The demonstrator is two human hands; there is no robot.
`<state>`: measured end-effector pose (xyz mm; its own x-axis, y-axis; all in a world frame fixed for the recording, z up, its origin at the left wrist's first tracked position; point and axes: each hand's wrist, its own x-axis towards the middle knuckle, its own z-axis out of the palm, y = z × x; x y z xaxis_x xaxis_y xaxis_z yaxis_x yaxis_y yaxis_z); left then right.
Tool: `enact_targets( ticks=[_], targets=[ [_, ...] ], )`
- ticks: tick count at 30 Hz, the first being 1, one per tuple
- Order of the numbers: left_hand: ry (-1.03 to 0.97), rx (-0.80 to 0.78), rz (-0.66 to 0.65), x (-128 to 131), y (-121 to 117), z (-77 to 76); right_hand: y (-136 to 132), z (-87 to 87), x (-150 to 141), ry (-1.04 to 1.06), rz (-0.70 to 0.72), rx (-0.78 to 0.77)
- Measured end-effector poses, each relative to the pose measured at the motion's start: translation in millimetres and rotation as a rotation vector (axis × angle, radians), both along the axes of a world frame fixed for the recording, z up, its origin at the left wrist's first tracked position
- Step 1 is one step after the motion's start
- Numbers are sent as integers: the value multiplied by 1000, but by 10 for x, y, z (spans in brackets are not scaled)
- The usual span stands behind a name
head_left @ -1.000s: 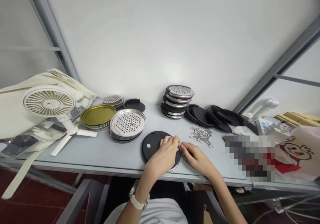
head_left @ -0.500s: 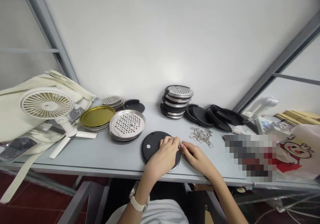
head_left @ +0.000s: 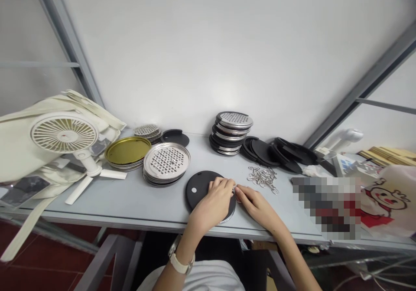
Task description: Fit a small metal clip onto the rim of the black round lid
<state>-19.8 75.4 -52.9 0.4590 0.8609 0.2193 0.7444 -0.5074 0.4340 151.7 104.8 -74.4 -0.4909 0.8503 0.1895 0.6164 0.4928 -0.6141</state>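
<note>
In front of me on the table lies a round black grater base [head_left: 199, 182] with a white dot, a thin metal rim showing at its lower right. My left hand [head_left: 216, 199] lies over its right half, fingers curled at the edge and pressing it down. At that right edge, my right hand [head_left: 256, 202] pinches a small metal wire clip [head_left: 234, 189], mostly hidden between the fingertips of both hands. To the right is a loose heap of similar wire clips [head_left: 262, 176].
Left of the base stand a stack of round grater plates [head_left: 167, 161], a stack topped by a gold-coloured disc [head_left: 128, 150] and a white fan [head_left: 65, 133]. Behind are stacked graters with black rims [head_left: 232, 132] and a pile of black bases [head_left: 269, 151]. A printed bag [head_left: 390, 195] sits far right.
Both hands stay at the base's right edge with only slight finger movement. A bit more of the metal clip shows by my right fingertips. The view has shifted slightly.
</note>
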Motion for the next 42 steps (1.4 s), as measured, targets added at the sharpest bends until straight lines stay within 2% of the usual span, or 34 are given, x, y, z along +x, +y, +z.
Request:
enact_targets(
  ticks=[16, 28, 42],
  targets=[
    [0, 24, 5, 12, 3, -19, 19, -45, 22, -26, 2, 20],
    [-37, 19, 2, -2, -19, 21, -25, 8, 16, 85, -26, -60],
    [-15, 14, 2, 3, 4, -16, 13, -39, 54, 79, -24, -67]
  ],
)
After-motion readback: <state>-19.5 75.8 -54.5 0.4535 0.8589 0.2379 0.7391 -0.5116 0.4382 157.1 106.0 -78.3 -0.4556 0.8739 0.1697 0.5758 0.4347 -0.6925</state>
